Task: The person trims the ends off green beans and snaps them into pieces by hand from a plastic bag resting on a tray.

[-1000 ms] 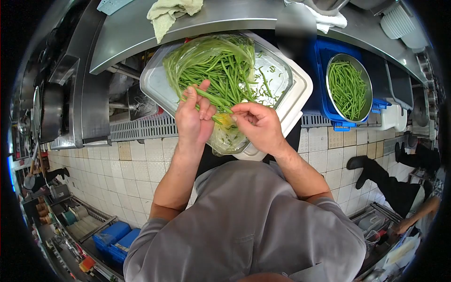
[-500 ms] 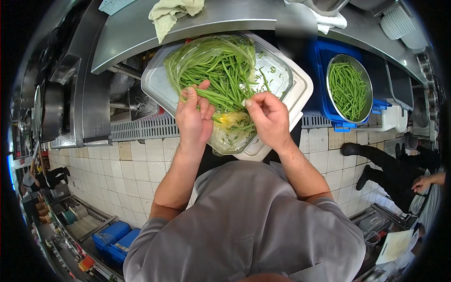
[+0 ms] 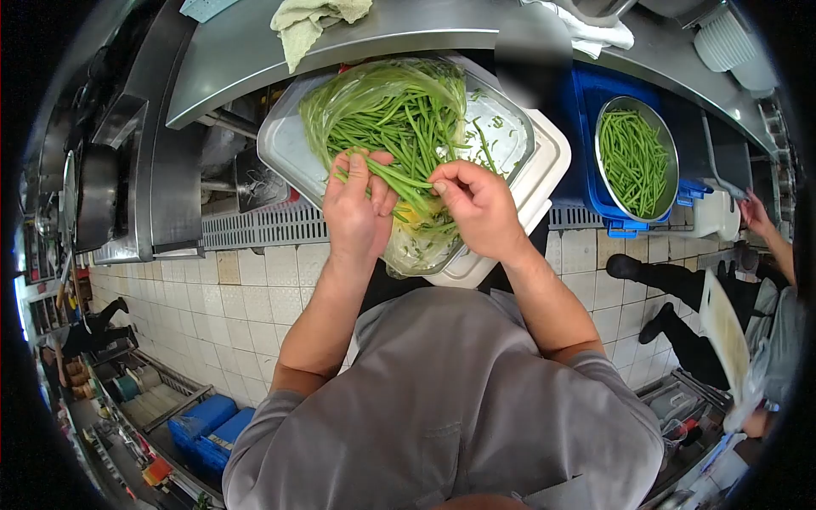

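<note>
My left hand (image 3: 357, 208) is closed around a small bunch of green beans (image 3: 398, 177), their ends pointing right. With thumb and forefinger, my right hand (image 3: 480, 208) pinches at the right-hand ends of that bunch. Just beyond both hands, a clear plastic bag (image 3: 314, 115) lies open, full of loose green beans (image 3: 395, 115). It rests in a shallow metal tray (image 3: 508, 146), where short trimmed bits are scattered. A few more scraps and something yellow show through the plastic below my hands.
A metal bowl (image 3: 672, 161) of green beans stands on a blue crate (image 3: 588, 98) at right. A steel counter (image 3: 425, 25) bearing a cloth (image 3: 314, 21) runs along the far side. At right, a co-worker (image 3: 769, 306) is beside a cutting board (image 3: 724, 327).
My right hand has shifted slightly left and up, closer to my left hand at the bean ends. At right, the co-worker has reached forward, and the cutting board has moved up.
</note>
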`<state>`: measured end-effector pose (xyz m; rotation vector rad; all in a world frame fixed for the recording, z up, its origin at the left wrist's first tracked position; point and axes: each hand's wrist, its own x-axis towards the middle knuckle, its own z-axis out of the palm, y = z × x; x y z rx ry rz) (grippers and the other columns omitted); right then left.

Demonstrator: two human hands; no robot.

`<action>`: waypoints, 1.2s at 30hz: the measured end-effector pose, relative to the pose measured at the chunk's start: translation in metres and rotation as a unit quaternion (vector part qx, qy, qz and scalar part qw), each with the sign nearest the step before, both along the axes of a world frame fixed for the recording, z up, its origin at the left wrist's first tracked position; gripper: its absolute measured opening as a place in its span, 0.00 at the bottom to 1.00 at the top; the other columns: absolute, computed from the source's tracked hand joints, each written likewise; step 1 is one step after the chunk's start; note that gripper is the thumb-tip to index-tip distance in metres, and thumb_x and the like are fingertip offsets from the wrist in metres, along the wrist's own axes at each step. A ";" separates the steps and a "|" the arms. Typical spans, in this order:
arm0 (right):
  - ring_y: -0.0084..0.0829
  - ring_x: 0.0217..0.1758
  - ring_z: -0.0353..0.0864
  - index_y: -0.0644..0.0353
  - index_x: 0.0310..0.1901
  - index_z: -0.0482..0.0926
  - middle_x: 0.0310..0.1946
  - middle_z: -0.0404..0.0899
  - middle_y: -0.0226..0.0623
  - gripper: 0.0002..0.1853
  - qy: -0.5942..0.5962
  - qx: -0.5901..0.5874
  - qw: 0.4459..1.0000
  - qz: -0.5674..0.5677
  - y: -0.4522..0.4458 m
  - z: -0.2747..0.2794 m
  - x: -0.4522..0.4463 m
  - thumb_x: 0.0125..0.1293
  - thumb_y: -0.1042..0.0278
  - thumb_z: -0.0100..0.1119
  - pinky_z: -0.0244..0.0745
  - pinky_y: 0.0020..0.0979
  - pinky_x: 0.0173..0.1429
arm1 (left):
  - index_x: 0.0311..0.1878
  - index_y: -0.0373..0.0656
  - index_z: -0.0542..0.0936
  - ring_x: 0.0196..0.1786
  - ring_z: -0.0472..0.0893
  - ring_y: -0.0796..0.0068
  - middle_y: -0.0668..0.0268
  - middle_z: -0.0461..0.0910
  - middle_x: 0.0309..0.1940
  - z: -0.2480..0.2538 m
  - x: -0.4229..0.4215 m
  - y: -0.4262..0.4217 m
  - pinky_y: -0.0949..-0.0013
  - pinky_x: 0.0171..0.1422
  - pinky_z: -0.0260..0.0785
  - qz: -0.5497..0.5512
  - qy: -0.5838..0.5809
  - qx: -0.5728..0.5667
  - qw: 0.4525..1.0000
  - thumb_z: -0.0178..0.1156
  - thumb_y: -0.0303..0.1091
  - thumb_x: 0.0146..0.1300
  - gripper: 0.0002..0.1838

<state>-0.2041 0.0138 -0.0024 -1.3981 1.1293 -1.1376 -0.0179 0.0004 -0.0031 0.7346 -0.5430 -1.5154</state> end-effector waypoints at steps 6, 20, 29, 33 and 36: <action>0.19 0.33 0.79 0.63 0.51 0.81 0.35 0.82 0.29 0.07 -0.319 0.140 0.932 0.099 -0.003 -0.015 0.001 0.78 0.71 0.57 0.74 0.22 0.37 | 0.53 0.50 0.75 0.24 0.66 0.84 0.73 0.79 0.41 -0.012 0.007 -0.005 0.74 0.32 0.62 -0.061 0.100 0.054 0.992 0.47 0.43 0.84 0.10; 0.40 0.60 0.82 0.67 0.64 0.77 0.62 0.77 0.51 0.19 -0.038 0.072 0.992 0.093 0.024 -0.007 0.009 0.75 0.70 0.61 0.80 0.37 0.62 | 0.62 0.47 0.74 0.29 0.70 0.80 0.71 0.72 0.29 0.002 -0.002 0.021 0.74 0.32 0.64 -0.146 -0.095 0.160 0.972 0.52 0.41 0.83 0.13; 0.44 0.74 0.73 0.66 0.70 0.72 0.73 0.68 0.58 0.23 -0.025 0.075 0.989 0.124 0.028 -0.013 -0.016 0.78 0.67 0.56 0.72 0.37 0.71 | 0.59 0.48 0.73 0.24 0.62 0.87 0.75 0.68 0.25 0.017 -0.011 0.022 0.80 0.26 0.55 -0.141 -0.151 0.139 0.969 0.53 0.38 0.82 0.09; 0.47 0.81 0.63 0.71 0.79 0.54 0.76 0.63 0.61 0.34 -0.041 0.071 0.981 0.174 0.042 -0.026 0.009 0.83 0.57 0.48 0.59 0.37 0.81 | 0.57 0.46 0.73 0.25 0.66 0.87 0.76 0.71 0.26 0.009 -0.033 0.024 0.78 0.26 0.57 -0.066 -0.197 0.102 0.973 0.56 0.38 0.81 0.09; 0.45 0.83 0.60 0.74 0.81 0.47 0.78 0.60 0.60 0.37 -0.018 0.050 0.988 0.146 0.044 -0.032 0.024 0.84 0.56 0.46 0.54 0.36 0.83 | 0.56 0.43 0.74 0.27 0.68 0.87 0.74 0.73 0.27 -0.005 -0.036 0.029 0.78 0.29 0.62 0.004 -0.191 0.081 0.978 0.56 0.37 0.81 0.10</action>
